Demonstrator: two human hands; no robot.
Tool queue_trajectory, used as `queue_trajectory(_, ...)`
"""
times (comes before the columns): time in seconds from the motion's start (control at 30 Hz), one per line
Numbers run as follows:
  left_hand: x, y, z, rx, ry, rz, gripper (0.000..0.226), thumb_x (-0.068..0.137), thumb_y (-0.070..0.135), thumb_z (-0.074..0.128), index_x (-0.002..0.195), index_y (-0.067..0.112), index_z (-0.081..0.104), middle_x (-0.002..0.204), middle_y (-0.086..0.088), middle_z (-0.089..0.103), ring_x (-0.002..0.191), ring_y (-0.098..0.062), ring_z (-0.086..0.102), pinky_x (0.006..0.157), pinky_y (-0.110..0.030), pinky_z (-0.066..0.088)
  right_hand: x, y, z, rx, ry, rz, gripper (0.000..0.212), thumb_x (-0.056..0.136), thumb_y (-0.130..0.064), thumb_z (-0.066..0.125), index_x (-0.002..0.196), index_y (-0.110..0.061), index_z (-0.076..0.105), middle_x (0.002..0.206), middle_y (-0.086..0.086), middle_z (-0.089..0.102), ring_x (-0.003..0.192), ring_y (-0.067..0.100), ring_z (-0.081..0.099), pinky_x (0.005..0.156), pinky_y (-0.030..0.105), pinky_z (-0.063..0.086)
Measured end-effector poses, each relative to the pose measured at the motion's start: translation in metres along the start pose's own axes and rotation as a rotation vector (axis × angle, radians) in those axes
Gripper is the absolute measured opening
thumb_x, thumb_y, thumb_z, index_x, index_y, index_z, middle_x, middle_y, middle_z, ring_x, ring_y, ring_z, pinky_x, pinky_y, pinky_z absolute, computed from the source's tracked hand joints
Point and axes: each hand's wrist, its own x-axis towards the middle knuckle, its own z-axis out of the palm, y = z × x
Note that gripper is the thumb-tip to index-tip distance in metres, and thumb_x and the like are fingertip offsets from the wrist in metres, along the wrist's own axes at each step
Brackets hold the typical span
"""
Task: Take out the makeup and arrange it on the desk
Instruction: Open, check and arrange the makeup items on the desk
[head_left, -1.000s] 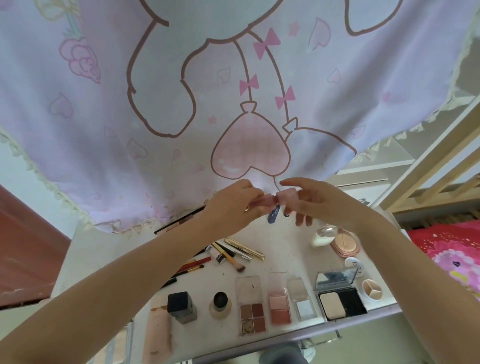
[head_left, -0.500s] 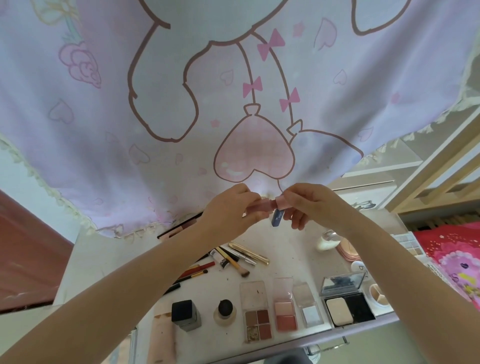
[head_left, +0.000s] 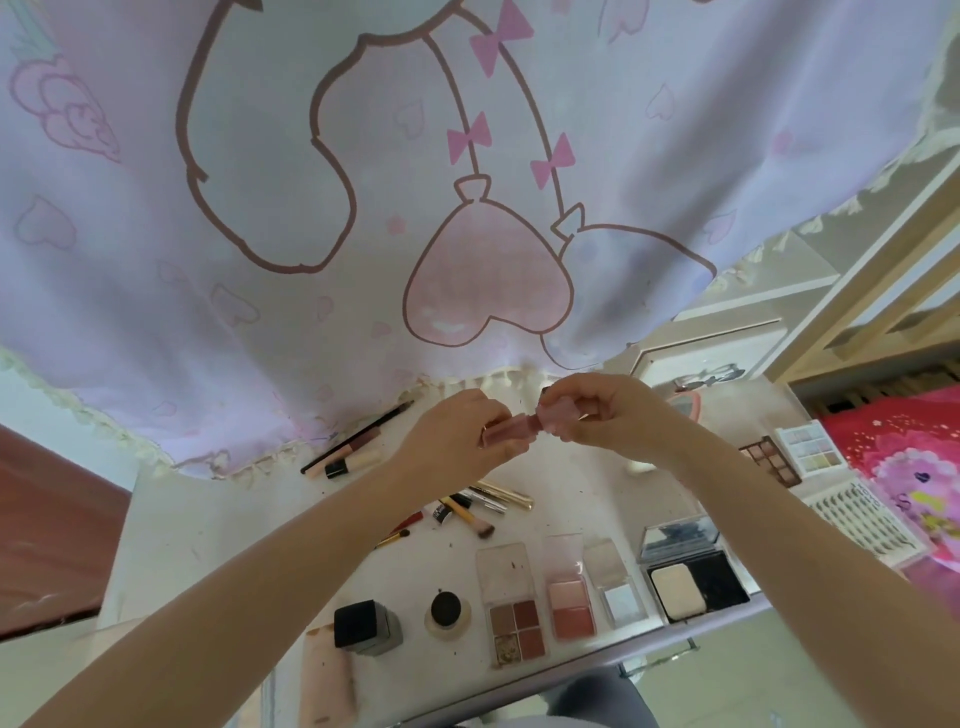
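Your left hand pinches the small pink translucent lip-gloss tube; your right hand grips its pink cap. Both are held above the white tabletop, toward its far edge. Keep the tube level, seat the cap squarely, then lay it beside the brushes. Whether the cap is fully seated is unclear; fingers hide the joint.
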Motion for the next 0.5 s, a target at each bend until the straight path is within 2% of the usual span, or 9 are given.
queue_trajectory(0.1, 0.005, 0.001, 0.009, 0.008, -0.018, -0.001, 0.045, 0.089, 0.043, 0.05, 0.054, 0.029, 0.025, 0.062, 0.01, 0.032, 0.07, -0.007, 0.04, 0.056, -0.014, 0.025, 0.0, 0.008, -0.001, -0.031, 0.001, 0.035, 0.033, 0.078, 0.009, 0.06, 0.085, -0.024, 0.061, 0.088, 0.0, 0.064, 0.083, 0.015, 0.06, 0.078, 0.023, 0.05)
queue_trajectory(0.17, 0.009, 0.003, 0.015, -0.006, -0.053, -0.003, 0.045, 0.09, 0.041, 0.049, 0.055, 0.026, 0.026, 0.063, 0.01, 0.033, 0.074, -0.01, 0.04, 0.056, -0.016, 0.025, -0.002, 0.012, -0.003, -0.059, 0.009, 0.055, 0.028, 0.079, 0.006, 0.06, 0.092, -0.018, 0.064, 0.081, -0.013, 0.06, 0.076, 0.004, 0.059, 0.071, 0.012, 0.048)
queue_trajectory(0.23, 0.013, 0.005, 0.02, -0.047, -0.105, 0.0, 0.047, 0.091, 0.037, 0.049, 0.054, 0.02, 0.026, 0.06, 0.007, 0.031, 0.072, -0.012, 0.039, 0.055, -0.018, 0.025, -0.005, 0.017, -0.004, -0.069, 0.022, 0.069, 0.025, 0.08, 0.006, 0.06, 0.098, -0.01, 0.066, 0.078, -0.017, 0.059, 0.068, -0.008, 0.058, 0.065, 0.004, 0.045)
queue_trajectory(0.3, 0.019, 0.007, 0.026, -0.086, -0.145, 0.015, 0.049, 0.09, 0.034, 0.051, 0.053, 0.016, 0.023, 0.055, 0.003, 0.028, 0.068, -0.014, 0.037, 0.055, -0.021, 0.025, -0.007, 0.023, -0.006, -0.082, 0.032, 0.089, 0.026, 0.079, 0.008, 0.059, 0.099, -0.007, 0.067, 0.078, -0.016, 0.06, 0.068, -0.008, 0.058, 0.064, 0.002, 0.045)
queue_trajectory(0.4, 0.027, 0.008, 0.04, -0.116, -0.189, -0.005, 0.049, 0.089, 0.032, 0.053, 0.053, 0.016, 0.024, 0.054, 0.003, 0.027, 0.06, -0.013, 0.033, 0.054, -0.021, 0.025, -0.01, 0.033, -0.009, -0.089, 0.042, 0.13, 0.027, 0.079, 0.008, 0.059, 0.1, -0.007, 0.067, 0.089, -0.001, 0.066, 0.08, 0.008, 0.059, 0.074, 0.012, 0.049)
queue_trajectory(0.47, 0.032, 0.006, 0.05, -0.14, -0.228, -0.008, 0.041, 0.088, 0.032, 0.054, 0.057, 0.012, 0.037, 0.056, 0.004, 0.033, 0.056, -0.009, 0.034, 0.055, -0.018, 0.029, -0.011, 0.039, -0.01, -0.089, 0.03, 0.174, 0.03, 0.079, 0.008, 0.059, 0.103, -0.008, 0.066, 0.098, 0.008, 0.067, 0.089, 0.015, 0.06, 0.083, 0.026, 0.05)
queue_trajectory(0.5, 0.034, 0.005, 0.055, -0.167, -0.26, -0.007, 0.033, 0.088, 0.03, 0.055, 0.064, 0.008, 0.047, 0.06, 0.004, 0.04, 0.058, -0.008, 0.038, 0.057, -0.016, 0.032, -0.012, 0.042, -0.009, -0.095, 0.026, 0.2, 0.033, 0.079, 0.007, 0.059, 0.107, -0.01, 0.064, 0.098, 0.008, 0.065, 0.089, 0.016, 0.059, 0.084, 0.028, 0.05)
